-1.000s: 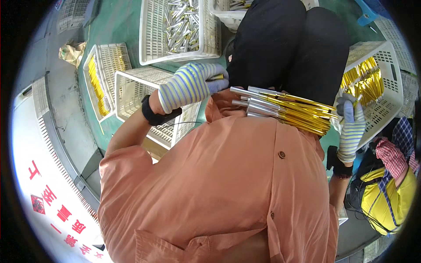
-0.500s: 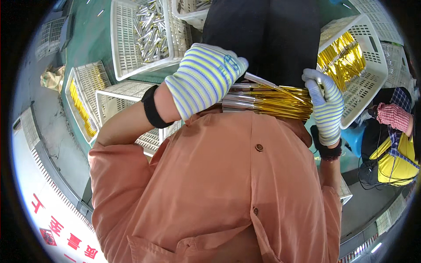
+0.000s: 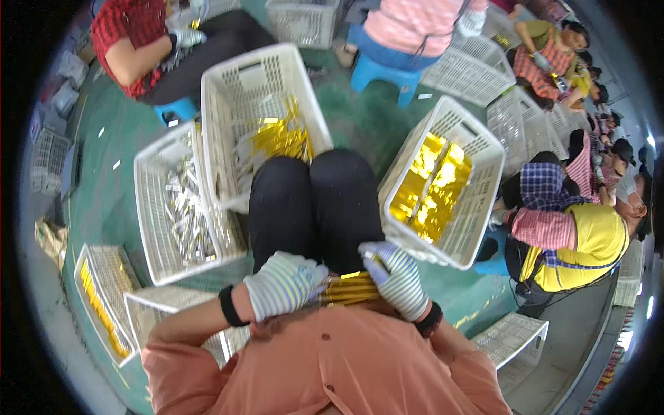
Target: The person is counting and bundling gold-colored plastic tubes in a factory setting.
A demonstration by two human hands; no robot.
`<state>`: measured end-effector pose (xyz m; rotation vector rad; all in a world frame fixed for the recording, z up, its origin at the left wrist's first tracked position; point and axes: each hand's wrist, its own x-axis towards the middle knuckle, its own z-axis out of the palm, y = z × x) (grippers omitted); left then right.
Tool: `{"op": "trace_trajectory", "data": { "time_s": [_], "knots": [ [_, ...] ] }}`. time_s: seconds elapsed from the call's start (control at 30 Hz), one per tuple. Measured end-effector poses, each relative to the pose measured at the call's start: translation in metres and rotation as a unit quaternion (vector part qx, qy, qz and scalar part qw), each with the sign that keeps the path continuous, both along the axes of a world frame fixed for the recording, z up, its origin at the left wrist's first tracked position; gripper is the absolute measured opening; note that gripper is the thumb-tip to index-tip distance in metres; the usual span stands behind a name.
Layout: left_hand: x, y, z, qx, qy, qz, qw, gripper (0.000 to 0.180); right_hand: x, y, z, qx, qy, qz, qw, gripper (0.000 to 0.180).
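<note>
Across my lap lies a bundle of thin gold-and-silver sticks [image 3: 349,292], with one bright gold strip on top. My left hand [image 3: 285,285], in a striped knit glove, is closed at the bundle's left end. Its fingertips press together there, and what they pinch is hidden. At the right end is my right hand [image 3: 398,278], gloved alike, its fingers curled and closed beside the gold ends. A small gold glint shows among those fingers, too blurred to name.
A white crate [image 3: 492,176] of gold sticks stands at right, another [image 3: 214,104] with gold and silver pieces ahead. Left of it is a crate [image 3: 142,207] of silver tubes. More crates lie by my left elbow. Co-workers sit ahead and at right, some on blue stools [image 3: 387,77].
My view has tilted up, bringing crates and co-workers into sight. The left hand, which held a silver tube slanting over the bundle, is now lower against the bundle's end.
</note>
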<state>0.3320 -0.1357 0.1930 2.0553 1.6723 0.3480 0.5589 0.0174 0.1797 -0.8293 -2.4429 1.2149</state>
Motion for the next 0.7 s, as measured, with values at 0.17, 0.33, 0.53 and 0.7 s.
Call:
{"op": "trace_trajectory", "data": {
  "time_s": [0.17,0.33,0.53,0.7],
  "knots": [
    [-0.022,-0.010,0.022,0.027,0.046,0.020,0.998,0.021,-0.012,0.009,0.012,0.118,-0.010,0.177,0.977,0.023],
    [-0.038,-0.004,0.054,0.106,0.181,0.047,0.977,0.018,-0.040,0.003,0.036,-0.023,-0.008,0.174,0.984,0.031],
    [-0.036,-0.005,0.062,0.136,0.226,-0.044,0.964,0.020,-0.065,0.005,0.017,-0.207,-0.103,0.249,0.941,0.037],
    [-0.030,-0.033,0.064,-0.170,-0.085,0.013,0.982,0.036,-0.057,0.006,0.058,0.073,-0.171,0.434,0.881,0.027]
  ]
}}
